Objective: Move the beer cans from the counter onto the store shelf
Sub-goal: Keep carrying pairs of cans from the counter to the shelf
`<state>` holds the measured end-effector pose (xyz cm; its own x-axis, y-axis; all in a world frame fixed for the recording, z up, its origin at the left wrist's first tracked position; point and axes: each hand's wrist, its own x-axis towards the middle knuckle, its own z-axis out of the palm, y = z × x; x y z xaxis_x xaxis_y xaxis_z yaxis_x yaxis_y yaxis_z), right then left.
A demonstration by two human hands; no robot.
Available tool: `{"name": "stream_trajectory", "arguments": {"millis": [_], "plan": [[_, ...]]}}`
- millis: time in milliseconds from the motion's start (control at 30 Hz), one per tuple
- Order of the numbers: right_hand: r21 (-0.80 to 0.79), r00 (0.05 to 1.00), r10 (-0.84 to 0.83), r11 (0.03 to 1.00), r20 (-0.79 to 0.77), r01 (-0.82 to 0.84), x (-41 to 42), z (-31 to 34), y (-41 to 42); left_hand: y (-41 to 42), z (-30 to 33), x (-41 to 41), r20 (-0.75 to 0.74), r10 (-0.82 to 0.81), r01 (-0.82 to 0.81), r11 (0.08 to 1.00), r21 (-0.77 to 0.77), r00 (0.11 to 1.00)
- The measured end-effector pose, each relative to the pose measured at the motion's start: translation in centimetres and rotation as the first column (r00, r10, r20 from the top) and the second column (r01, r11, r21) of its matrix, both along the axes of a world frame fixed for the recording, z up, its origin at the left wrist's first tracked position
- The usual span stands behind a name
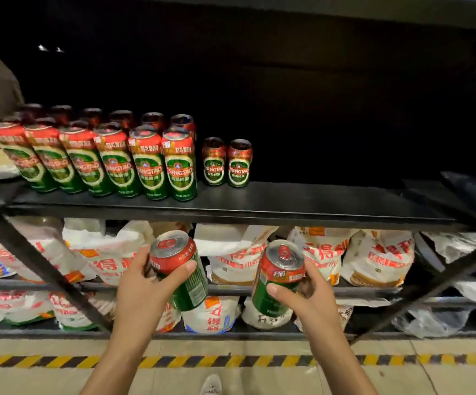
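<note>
My left hand (142,283) grips a red-and-green beer can (178,269), tilted, in front of the lower shelves. My right hand (309,295) holds a second beer can (278,276) the same way, slightly lower and to the right. Both cans are below the black store shelf (288,203). On that shelf stand several tall beer cans in rows (103,158) at the left, and two cans (226,162) set further back to their right. The right part of the shelf is bare.
White bags with red print (373,258) fill the two lower shelves. A diagonal black brace (40,266) crosses at the left, another (436,283) at the right. Yellow-black hazard tape (231,362) runs along the floor. A shoe tip (211,384) shows below.
</note>
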<state>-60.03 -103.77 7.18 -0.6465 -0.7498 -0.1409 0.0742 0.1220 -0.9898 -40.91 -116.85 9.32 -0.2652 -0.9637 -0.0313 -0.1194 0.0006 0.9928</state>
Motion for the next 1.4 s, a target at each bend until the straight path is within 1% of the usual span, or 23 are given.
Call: {"name": "stream_trajectory", "arguments": {"millis": [200,300,400,500,633,767,933,1167,1333,1400], "plan": [[-0.021,0.999,-0.051,0.998,-0.008,0.051,-2.7,-0.3,-6.9,-7.6,0.7,-5.1,0.029,-0.108,0.109,0.994,-0.021,0.994],[-0.018,0.998,-0.064,0.998,0.000,0.064,-4.0,-0.2,-8.9,-9.9,0.9,-7.3,0.023,-0.147,0.148,0.988,-0.034,0.989],[-0.017,0.999,-0.039,0.999,-0.014,0.039,-5.6,0.1,-10.8,-11.4,1.0,-9.3,0.040,-0.163,0.164,0.986,-0.034,0.986],[-0.040,1.000,-0.003,0.999,-0.017,0.003,-7.5,0.4,-12.9,-12.7,0.8,-11.3,0.064,-0.126,0.127,0.992,-0.019,0.990],[-0.038,0.997,0.045,0.998,-0.059,-0.048,-9.2,0.9,-15.6,-13.6,0.8,-13.0,0.142,-0.074,0.078,0.997,-0.021,0.987],[-0.038,0.991,0.083,0.995,-0.105,-0.088,-10.4,0.5,-17.8,-14.2,0.7,-13.9,0.207,-0.040,0.057,0.995,-0.076,0.978],[-0.052,0.985,0.129,0.989,-0.111,-0.135,-10.9,-0.4,-19.3,-14.6,0.1,-14.7,0.261,0.016,0.023,0.989,-0.145,0.965],[-0.070,0.988,0.133,0.988,-0.076,-0.138,-10.9,-1.3,-19.9,-14.5,-0.7,-14.7,0.264,0.029,0.024,0.981,-0.194,0.964],[-0.049,0.982,0.129,0.989,-0.141,-0.137,-11.4,-2.2,-20.6,-14.9,-1.3,-15.0,0.248,0.030,0.021,0.980,-0.200,0.968],[-0.056,0.980,0.129,0.989,-0.153,-0.138,-11.3,-2.5,-20.7,-15.0,-1.7,-15.2,0.252,0.032,0.027,0.973,-0.229,0.967]]}}
